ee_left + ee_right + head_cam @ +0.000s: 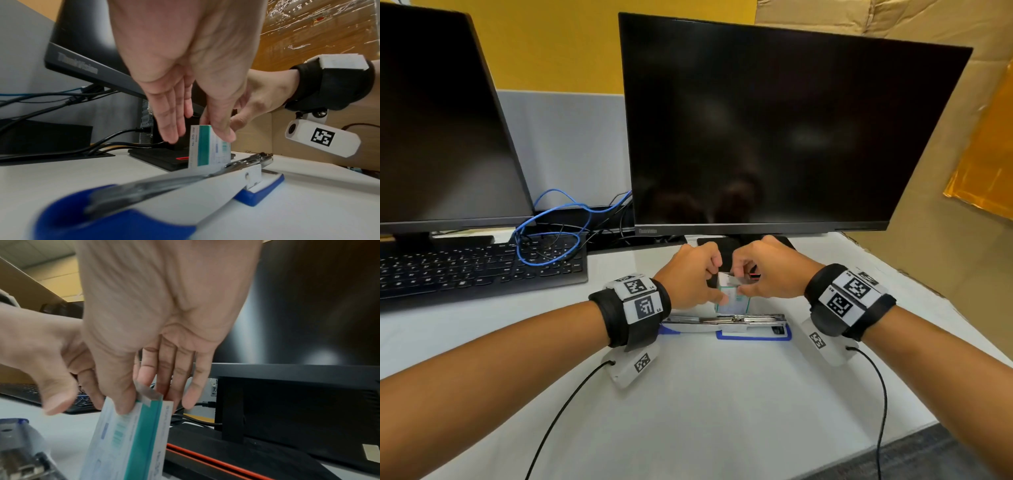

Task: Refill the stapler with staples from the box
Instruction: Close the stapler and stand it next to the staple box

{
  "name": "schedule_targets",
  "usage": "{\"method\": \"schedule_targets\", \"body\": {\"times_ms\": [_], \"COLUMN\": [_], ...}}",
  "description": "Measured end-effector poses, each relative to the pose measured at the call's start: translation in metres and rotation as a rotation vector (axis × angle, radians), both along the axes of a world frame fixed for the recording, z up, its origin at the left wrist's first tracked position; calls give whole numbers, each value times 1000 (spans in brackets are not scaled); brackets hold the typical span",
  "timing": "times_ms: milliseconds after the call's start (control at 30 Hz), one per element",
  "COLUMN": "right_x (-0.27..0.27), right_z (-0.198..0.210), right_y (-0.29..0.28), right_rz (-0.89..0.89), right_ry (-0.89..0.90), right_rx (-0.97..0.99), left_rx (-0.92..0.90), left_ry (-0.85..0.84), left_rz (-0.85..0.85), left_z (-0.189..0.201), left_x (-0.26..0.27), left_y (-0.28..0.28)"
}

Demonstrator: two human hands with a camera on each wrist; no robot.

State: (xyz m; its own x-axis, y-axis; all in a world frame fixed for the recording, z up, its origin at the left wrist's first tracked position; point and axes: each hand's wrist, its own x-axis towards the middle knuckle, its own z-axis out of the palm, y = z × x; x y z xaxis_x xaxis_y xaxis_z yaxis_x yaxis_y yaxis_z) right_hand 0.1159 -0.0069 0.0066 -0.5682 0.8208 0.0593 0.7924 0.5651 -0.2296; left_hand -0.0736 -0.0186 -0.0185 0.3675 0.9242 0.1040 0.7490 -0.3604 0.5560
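Standing upright just above centre in the head view, the staple box is white with a teal band and is mostly covered by the two hands that meet over it. The left hand pinches its left edge, thumb on the near face; the left wrist view shows that thumb on the box's top corner and the other fingers reaching down behind it, where their contact is hidden. The right hand grips the top right, its thumb pressed on the printed face and its fingers behind a raised flap at the top (whether the box is fully open cannot be told, and no staples can be made out).

Just below the box in the head view lies the stapler, swung open flat on the white table, its metal channel facing up; its left end is cut off by the left wristband. In the left wrist view its blue-and-white arm fills the lower frame, blurred. The print on the box is too soft to read beyond "No. 35".

Behind the hands a dark monitor fills the upper right of the head view, its base largely hidden.
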Motion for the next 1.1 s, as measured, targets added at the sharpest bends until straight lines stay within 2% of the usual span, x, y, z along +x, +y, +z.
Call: {"method": "schedule_targets", "body": {"times_ms": [167, 233, 367, 467, 567, 733, 1100], "right_x": [5, 4, 5, 8, 12, 22, 24], "right_z": [4, 6, 13, 17, 11, -10, -17], "right_y": [1, 1, -6, -19, -27, -26, -26], "right_rz": [-17, -13, 1, 36, 50, -27, -86], "right_ry": [42, 77, 130, 153, 82, -92, -135], "right_rx": [-55, -51, 40, -2, -63, -88, -147], "left_rx": [-93, -136, -140, -116, -99, -102, -119], "left_ry": [302, 375, 392, 381, 353, 329, 322], "left_rz": [-49, -59, -101, -133, -140, -135, -139], "left_z": [-1, -4, -8, -11, -13, -13, -15], "left_x": [-21, -27, -37, -39, -40, -41, -38], "left_y": [-7, -10, -15, -17, -17, -17, -15]}}
